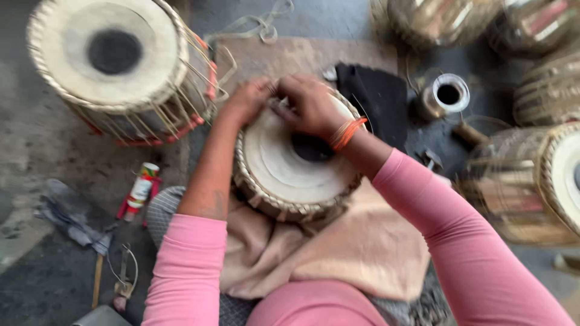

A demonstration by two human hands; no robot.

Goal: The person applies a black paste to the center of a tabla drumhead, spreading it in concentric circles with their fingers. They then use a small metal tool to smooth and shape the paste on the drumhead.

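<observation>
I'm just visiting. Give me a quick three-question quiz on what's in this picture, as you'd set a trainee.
1. True or false: both hands rest on the far rim of the drum in the lap.
2. What colour is the round patch on that drumhead: (a) red, (b) black, (c) green?
3. Which wrist wears the orange bangles?

Key
1. True: the left hand and right hand meet at the far rim.
2. (b) black.
3. The right wrist.
</observation>
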